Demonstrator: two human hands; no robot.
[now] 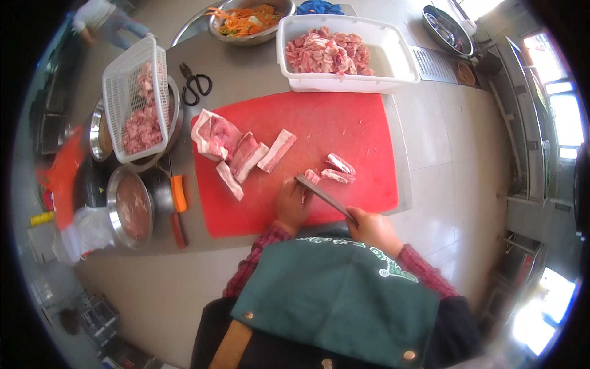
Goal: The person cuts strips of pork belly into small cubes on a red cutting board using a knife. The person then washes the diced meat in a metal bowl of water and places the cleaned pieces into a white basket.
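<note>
My right hand [375, 229] grips a cleaver [325, 196] by its handle, the blade seen nearly edge-on over the front of the red cutting board [350, 120]. Beside the blade's far end, my left hand [293, 203] is on a small piece of raw meat [311, 176], partly hidden by fingers and blade. Two short meat strips [339, 175] lie just right of it. Farther left on the board are a thick slab of raw pork [215, 134] and several cut strips, one [276, 151] lying a little apart.
Behind the board stands a white plastic tub [396, 78] of sliced meat, beside a metal bowl [244, 39] of vegetable shreds. Kitchen scissors [196, 85], a white basket [138, 99] of meat, a metal bowl [150, 210] and an orange-handled tool [178, 193] are at left. A person [108, 20] is far left.
</note>
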